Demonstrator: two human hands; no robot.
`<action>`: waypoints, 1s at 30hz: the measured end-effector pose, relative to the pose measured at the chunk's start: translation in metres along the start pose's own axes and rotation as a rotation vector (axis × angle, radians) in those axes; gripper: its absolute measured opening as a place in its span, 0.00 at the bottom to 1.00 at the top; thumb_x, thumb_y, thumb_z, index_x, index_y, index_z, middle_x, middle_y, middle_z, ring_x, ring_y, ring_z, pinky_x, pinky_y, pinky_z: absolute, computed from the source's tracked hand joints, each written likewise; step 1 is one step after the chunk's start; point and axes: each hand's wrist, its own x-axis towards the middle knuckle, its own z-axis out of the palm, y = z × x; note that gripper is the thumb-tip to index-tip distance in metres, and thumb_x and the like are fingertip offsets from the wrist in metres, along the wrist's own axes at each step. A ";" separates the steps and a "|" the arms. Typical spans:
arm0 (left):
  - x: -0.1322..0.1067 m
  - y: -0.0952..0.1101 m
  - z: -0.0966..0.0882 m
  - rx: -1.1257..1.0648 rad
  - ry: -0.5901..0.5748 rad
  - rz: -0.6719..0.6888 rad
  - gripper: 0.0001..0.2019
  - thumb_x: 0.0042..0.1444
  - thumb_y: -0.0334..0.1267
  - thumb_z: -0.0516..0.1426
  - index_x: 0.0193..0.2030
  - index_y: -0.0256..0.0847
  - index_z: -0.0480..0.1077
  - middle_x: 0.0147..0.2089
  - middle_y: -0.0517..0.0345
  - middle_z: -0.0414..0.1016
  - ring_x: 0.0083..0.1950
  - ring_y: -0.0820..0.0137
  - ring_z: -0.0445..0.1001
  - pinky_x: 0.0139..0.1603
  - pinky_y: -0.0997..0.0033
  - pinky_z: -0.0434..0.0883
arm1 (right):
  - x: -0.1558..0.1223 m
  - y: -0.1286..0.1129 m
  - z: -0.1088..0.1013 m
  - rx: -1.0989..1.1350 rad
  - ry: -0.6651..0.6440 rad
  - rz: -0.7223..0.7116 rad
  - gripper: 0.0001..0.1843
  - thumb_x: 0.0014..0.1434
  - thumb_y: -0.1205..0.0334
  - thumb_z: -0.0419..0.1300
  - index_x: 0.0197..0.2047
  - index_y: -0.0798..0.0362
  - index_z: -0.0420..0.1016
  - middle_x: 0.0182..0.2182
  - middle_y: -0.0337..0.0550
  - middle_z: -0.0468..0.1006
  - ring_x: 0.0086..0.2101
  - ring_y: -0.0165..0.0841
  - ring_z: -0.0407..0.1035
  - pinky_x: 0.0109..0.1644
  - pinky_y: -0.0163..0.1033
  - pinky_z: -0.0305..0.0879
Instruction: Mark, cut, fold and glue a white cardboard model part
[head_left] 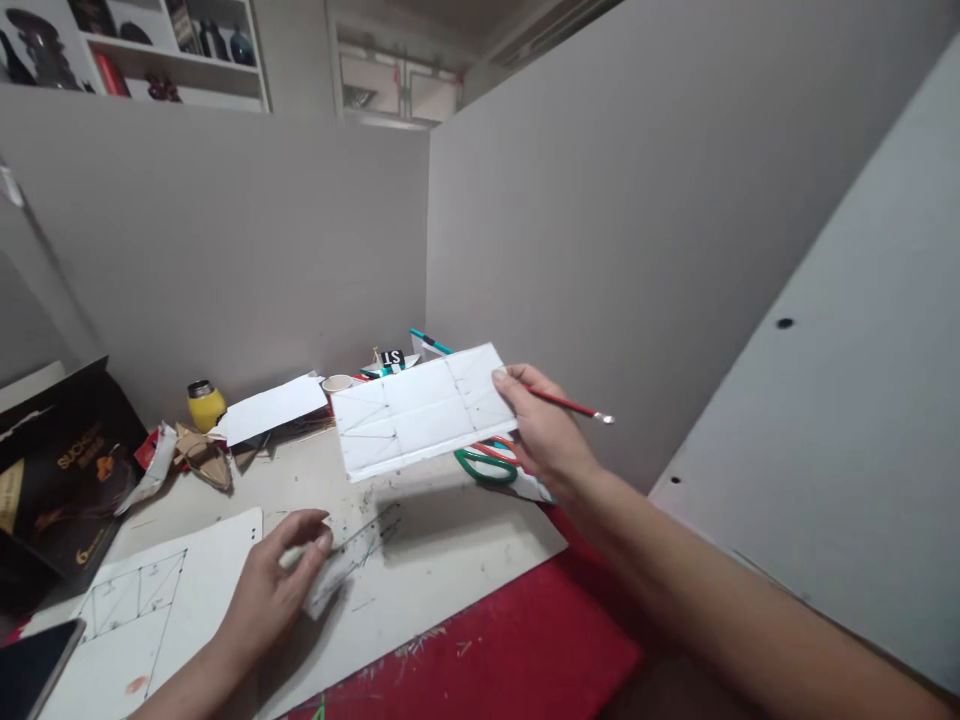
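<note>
My right hand (544, 430) holds up a white board piece (420, 412) marked with pencil lines, pinched at its right end above the desk. The same hand also grips a red pencil (570, 405) that sticks out to the right. My left hand (274, 590) rests low on the white work board (450, 560), its fingers closed on a clear plastic ruler (352, 555) that lies flat there. To the left of that hand lies a white sheet with drawn triangles and rectangles (150, 610).
Green-handled scissors (487, 465) lie under the raised piece. A yellow jar (205, 405), cardboard scraps (202, 455), a white sheet (274, 408) and a paper cup (337, 383) crowd the back. A dark box (60, 480) sits left. Grey partition walls (600, 230) enclose the desk; red mat (525, 650) in front.
</note>
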 end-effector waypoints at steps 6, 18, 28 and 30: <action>-0.014 0.043 0.011 -0.931 -0.200 -0.461 0.25 0.55 0.53 0.62 0.51 0.36 0.73 0.55 0.38 0.76 0.38 0.60 0.81 0.40 0.61 0.78 | -0.071 0.045 0.064 0.031 -0.092 0.015 0.16 0.58 0.44 0.56 0.36 0.48 0.61 0.26 0.36 0.73 0.27 0.34 0.69 0.30 0.37 0.66; 0.019 -0.004 -0.009 -1.054 0.230 -0.562 0.09 0.55 0.27 0.60 0.44 0.32 0.75 0.44 0.48 0.82 0.45 0.62 0.81 0.41 0.71 0.80 | -0.065 0.103 0.043 -0.746 -0.732 -0.210 0.25 0.50 0.74 0.59 0.53 0.54 0.72 0.47 0.52 0.79 0.49 0.43 0.69 0.56 0.48 0.62; 0.012 -0.009 -0.002 -1.006 0.156 -0.689 0.06 0.51 0.29 0.65 0.35 0.27 0.78 0.38 0.39 0.83 0.40 0.60 0.82 0.39 0.74 0.80 | -0.007 0.070 -0.050 -1.301 -0.680 -0.169 0.29 0.56 0.76 0.53 0.61 0.63 0.67 0.59 0.64 0.68 0.60 0.52 0.61 0.61 0.55 0.58; 0.011 -0.010 -0.003 -1.005 0.127 -0.698 0.08 0.51 0.31 0.66 0.35 0.27 0.78 0.41 0.38 0.82 0.41 0.59 0.82 0.40 0.73 0.80 | 0.006 0.064 -0.062 -1.384 -0.726 -0.095 0.21 0.59 0.73 0.55 0.56 0.61 0.72 0.53 0.62 0.74 0.54 0.50 0.68 0.56 0.52 0.64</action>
